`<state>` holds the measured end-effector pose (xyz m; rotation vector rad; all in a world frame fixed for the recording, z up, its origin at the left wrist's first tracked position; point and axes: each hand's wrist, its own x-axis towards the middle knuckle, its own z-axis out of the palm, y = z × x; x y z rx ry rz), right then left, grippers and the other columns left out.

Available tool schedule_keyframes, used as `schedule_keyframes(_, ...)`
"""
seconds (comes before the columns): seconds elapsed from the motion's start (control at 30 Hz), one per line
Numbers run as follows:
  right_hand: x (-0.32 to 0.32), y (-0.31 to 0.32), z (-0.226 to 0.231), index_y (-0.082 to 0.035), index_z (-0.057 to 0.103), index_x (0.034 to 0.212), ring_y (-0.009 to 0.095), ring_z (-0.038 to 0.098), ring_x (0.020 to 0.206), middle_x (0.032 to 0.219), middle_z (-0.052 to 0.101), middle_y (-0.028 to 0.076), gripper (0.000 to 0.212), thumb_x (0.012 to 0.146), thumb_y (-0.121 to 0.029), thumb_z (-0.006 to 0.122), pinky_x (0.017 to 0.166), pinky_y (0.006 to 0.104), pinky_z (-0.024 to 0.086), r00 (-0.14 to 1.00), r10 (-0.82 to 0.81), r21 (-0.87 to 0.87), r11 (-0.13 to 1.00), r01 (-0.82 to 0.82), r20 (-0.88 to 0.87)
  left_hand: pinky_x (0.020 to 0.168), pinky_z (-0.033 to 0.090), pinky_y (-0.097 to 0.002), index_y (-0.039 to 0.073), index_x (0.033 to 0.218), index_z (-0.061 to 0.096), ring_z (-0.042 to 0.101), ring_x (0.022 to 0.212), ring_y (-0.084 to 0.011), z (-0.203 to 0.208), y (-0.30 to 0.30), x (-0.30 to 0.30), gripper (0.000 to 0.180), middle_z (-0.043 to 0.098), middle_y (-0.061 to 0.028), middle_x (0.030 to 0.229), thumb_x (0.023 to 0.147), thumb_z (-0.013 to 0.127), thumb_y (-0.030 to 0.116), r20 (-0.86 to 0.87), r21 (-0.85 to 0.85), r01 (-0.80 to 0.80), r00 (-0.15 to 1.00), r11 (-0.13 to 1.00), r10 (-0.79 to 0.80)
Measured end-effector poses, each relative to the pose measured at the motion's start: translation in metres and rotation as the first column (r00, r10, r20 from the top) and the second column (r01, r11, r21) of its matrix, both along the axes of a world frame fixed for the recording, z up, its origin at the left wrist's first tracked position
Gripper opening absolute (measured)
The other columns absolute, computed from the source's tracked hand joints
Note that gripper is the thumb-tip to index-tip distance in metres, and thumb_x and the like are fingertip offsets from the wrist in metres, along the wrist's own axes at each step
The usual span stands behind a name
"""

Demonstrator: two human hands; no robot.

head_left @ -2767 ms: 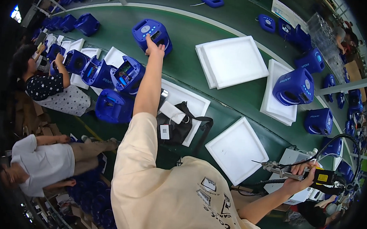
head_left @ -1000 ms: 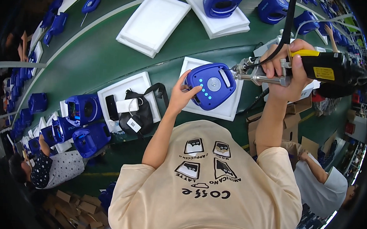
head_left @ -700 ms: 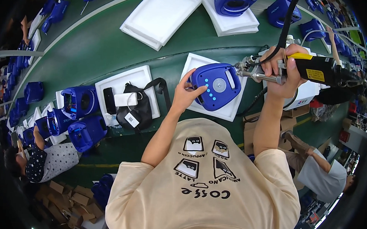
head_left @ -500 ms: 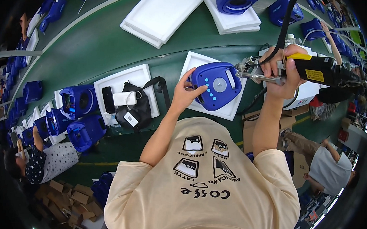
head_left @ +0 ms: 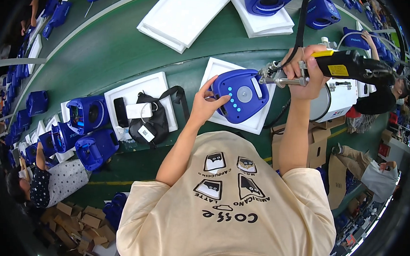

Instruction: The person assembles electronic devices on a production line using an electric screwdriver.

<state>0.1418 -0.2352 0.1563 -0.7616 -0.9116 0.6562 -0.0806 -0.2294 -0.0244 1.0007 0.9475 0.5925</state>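
A blue plastic speaker-like housing (head_left: 246,110) with a row of light-blue buttons and a round grey disc lies on a white foam tray (head_left: 212,69). My left hand (head_left: 207,102) grips its left side, thumb on top by the buttons and fingers around the edge. In my right hand (head_left: 306,70) is a black powered screwdriver (head_left: 352,67) with a yellow strip and a metal head. That metal head is at the housing's upper right corner, beside the white handle bar; whether its tip touches is too small to tell.
Left of the tray, another foam tray (head_left: 164,82) bears a black bag (head_left: 150,124), a phone (head_left: 121,111) and a white power bank (head_left: 139,110). Stacked foam trays (head_left: 185,15) lie beyond. A white machine (head_left: 341,100) stands right. More blue housings (head_left: 89,114) and co-workers are on both sides.
My right hand has brought the powered screwdriver a little left, its metal head now over the housing's upper right corner. My left hand and the housing stay in place.
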Motion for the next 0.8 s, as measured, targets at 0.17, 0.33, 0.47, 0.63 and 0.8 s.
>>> schedule_keyframes(0.17, -0.003, 0.003, 0.013, 0.002, 0.057, 0.098, 0.010, 0.045, 0.044, 0.059, 0.048, 0.003, 0.016, 0.088, -0.009, 0.063, 0.042, 0.0246, 0.042, 0.998, -0.039, -0.024, 0.999, 0.040, 0.055, 0.072, 0.055, -0.0260, 0.009, 0.149, 0.047, 0.067, 0.084, -0.0142, 0.009, 0.000, -0.001, 0.083, 0.067, -0.0136, 0.100, 0.077, 0.086, 0.014, -0.024, -0.004, 0.010, 1.000, 1.000, -0.010)
schedule_keyframes(0.33, 0.020, -0.035, 0.100, -0.004, 0.052, 0.114, 0.014, 0.047, 0.056, 0.062, 0.040, 0.001, 0.029, 0.102, -0.028, 0.040, 0.056, 0.0283, 0.040, 0.959, 0.238, 0.145, 0.955, -0.260, 0.153, 0.076, 0.055, -0.0284, 0.009, 0.150, 0.046, 0.068, 0.086, -0.0175, 0.006, -0.002, 0.001, 0.083, 0.067, -0.0144, 0.099, 0.077, 0.086, 0.015, 0.015, -0.018, -0.007, 1.000, 1.000, 0.008)
schedule_keyframes(0.47, 0.019, -0.060, 0.107, -0.004, 0.048, 0.113, 0.015, 0.049, 0.059, 0.064, 0.043, 0.003, 0.031, 0.102, -0.031, 0.040, 0.058, 0.0308, 0.039, 0.951, 0.230, 0.144, 0.954, -0.262, 0.208, 0.076, 0.055, -0.0297, 0.010, 0.150, 0.046, 0.067, 0.086, -0.0179, 0.005, -0.003, -0.002, 0.083, 0.067, -0.0154, 0.102, 0.077, 0.086, 0.016, -0.044, -0.031, -0.018, 0.999, 0.999, 0.016)
schedule_keyframes(0.63, 0.008, -0.084, 0.056, 0.002, 0.050, 0.105, 0.011, 0.045, 0.052, 0.066, 0.045, 0.005, 0.022, 0.095, -0.017, 0.054, 0.047, 0.0245, 0.043, 0.978, -0.019, 0.064, 0.998, 0.006, 0.206, 0.077, 0.056, -0.0310, 0.010, 0.150, 0.046, 0.066, 0.087, -0.0177, 0.008, -0.003, 0.001, 0.084, 0.067, -0.0157, 0.104, 0.077, 0.086, 0.018, -0.030, -0.034, 0.013, 0.999, 0.999, -0.014)
schedule_keyframes(0.8, 0.012, -0.098, 0.028, 0.005, 0.050, 0.105, 0.009, 0.043, 0.051, 0.072, 0.047, 0.008, 0.023, 0.092, -0.012, 0.058, 0.047, 0.0243, 0.044, 0.994, 0.028, 0.088, 0.995, -0.037, 0.104, 0.075, 0.056, -0.0309, 0.012, 0.150, 0.046, 0.065, 0.086, -0.0171, 0.005, -0.005, 0.000, 0.084, 0.066, -0.0149, 0.104, 0.077, 0.086, 0.019, -0.051, -0.039, 0.002, 0.999, 0.999, -0.004)
